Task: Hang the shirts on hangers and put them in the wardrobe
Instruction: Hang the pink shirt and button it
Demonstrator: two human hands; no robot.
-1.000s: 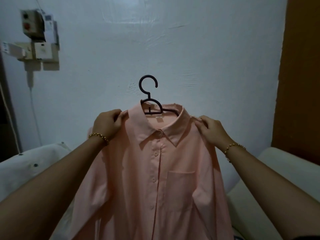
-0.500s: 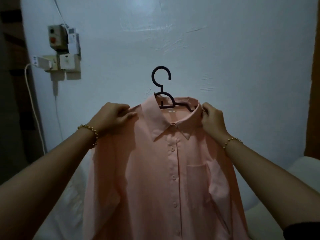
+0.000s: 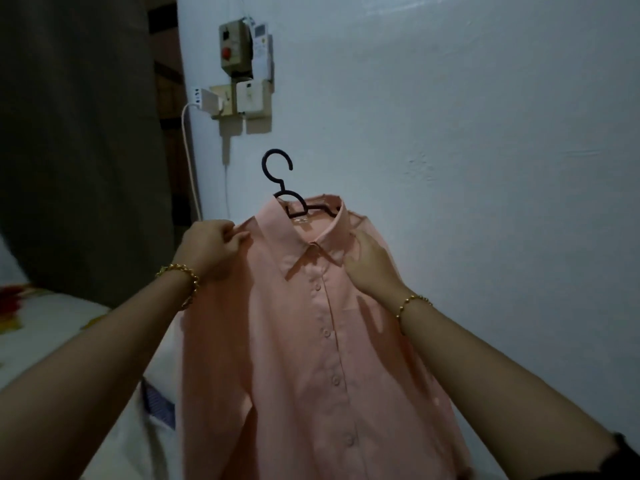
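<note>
Your left grip [image 3: 211, 249] pinches the soft peach button-front shirt [image 3: 311, 341] at its shoulder; your right grip [image 3: 370, 268] rests straight-fingered beside the collar. It hangs midair on a black plastic hanger [image 3: 287, 199]. It's probably light, limp and slippery, so carry it by the hook.

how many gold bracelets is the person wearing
2. One bracelet on the left wrist, behind the left hand that grips the shirt shoulder; the other bracelet on the right wrist, behind the right hand resting on the shirt by its collar. None looks hidden.
</note>
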